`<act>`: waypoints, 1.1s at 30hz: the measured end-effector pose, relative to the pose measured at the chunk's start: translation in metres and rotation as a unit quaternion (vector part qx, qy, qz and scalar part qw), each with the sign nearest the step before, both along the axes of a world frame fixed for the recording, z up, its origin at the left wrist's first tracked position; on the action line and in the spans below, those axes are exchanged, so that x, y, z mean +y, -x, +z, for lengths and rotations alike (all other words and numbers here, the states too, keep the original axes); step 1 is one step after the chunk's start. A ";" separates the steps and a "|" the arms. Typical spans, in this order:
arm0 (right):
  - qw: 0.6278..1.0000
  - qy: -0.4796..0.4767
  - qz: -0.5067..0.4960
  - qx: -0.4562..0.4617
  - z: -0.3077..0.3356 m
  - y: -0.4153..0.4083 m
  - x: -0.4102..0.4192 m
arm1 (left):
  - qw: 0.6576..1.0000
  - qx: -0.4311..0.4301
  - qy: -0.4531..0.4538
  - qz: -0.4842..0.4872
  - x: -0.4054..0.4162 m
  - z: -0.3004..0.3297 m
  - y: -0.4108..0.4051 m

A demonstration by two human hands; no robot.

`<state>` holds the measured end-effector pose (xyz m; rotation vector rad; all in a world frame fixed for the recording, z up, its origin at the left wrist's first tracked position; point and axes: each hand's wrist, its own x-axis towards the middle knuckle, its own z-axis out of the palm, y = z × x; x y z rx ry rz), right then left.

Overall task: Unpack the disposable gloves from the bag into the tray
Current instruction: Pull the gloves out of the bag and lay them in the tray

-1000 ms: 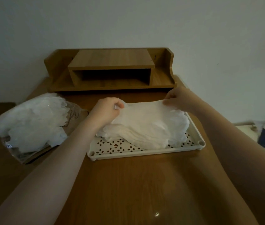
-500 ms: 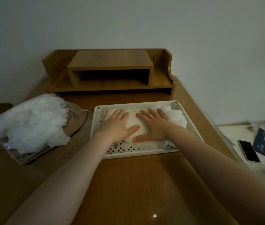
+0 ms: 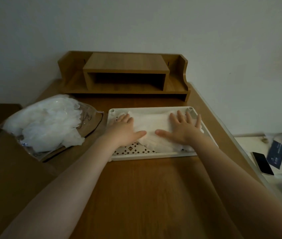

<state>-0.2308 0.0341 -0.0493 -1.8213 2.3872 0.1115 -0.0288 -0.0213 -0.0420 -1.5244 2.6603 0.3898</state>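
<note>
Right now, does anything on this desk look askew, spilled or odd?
Mostly tidy. Both hands, left and right, press gloves flat in the tray. Only oddity: more gloves spill loosely from the open bag at left.

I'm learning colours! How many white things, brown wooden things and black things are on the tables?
White: 3, tray, gloves in the tray, glove pile in the bag
Brown wood: 2, desk, shelf
Black: 1, phone
Total: 6

No text can be read: the print on the dark blue card (image 3: pixel 275 154) at far right is blurred.
</note>
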 end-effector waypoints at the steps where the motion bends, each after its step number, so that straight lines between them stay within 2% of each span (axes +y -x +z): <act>1: 1.000 0.025 0.002 0.009 0.007 -0.004 0.001 | 0.999 0.044 -0.001 -0.023 0.005 0.006 -0.007; 4: 0.987 0.148 0.052 -0.035 0.031 -0.033 0.001 | 0.977 0.203 0.022 -0.067 0.020 0.025 -0.037; 6: 0.968 0.208 0.126 -0.065 0.042 -0.064 -0.003 | 0.962 0.252 0.094 -0.042 0.021 0.030 -0.058; 8: 0.946 0.245 0.193 -0.091 0.045 -0.099 -0.012 | 0.963 0.218 0.159 0.011 0.013 0.025 -0.082; 11: 0.921 0.275 0.232 -0.151 0.040 -0.150 -0.022 | 0.973 0.101 0.188 0.088 0.001 0.011 -0.114; 13: 0.913 0.274 0.252 -0.169 0.033 -0.179 -0.030 | 0.970 0.055 0.163 0.171 -0.001 0.004 -0.129; 15: 0.920 0.230 0.279 -0.152 0.026 -0.201 -0.037 | 0.953 0.081 0.104 0.272 -0.002 0.006 -0.137; 16: 0.928 0.187 0.289 -0.144 0.022 -0.213 -0.042 | 0.950 0.085 0.080 0.289 -0.004 0.005 -0.142; 18: 0.946 0.094 0.280 -0.133 0.014 -0.228 -0.051 | 0.961 0.062 0.102 0.251 -0.010 0.001 -0.147; 20: 0.954 0.050 0.263 -0.135 0.004 -0.238 -0.059 | 0.963 0.081 0.121 0.227 -0.019 -0.005 -0.154; 23: 0.958 0.068 0.240 -0.141 -0.002 -0.243 -0.064 | 0.967 0.111 0.093 0.210 -0.029 -0.009 -0.161; 27: 0.960 0.100 0.121 -0.232 -0.001 -0.239 -0.062 | 0.980 0.122 0.027 0.158 -0.034 -0.013 -0.160; 31: 0.973 0.084 0.117 -0.183 -0.009 -0.238 -0.059 | 0.977 0.178 -0.010 0.117 -0.028 -0.011 -0.160; 33: 0.965 0.089 0.120 -0.214 -0.008 -0.234 -0.058 | 0.971 0.216 -0.016 0.097 -0.027 -0.009 -0.163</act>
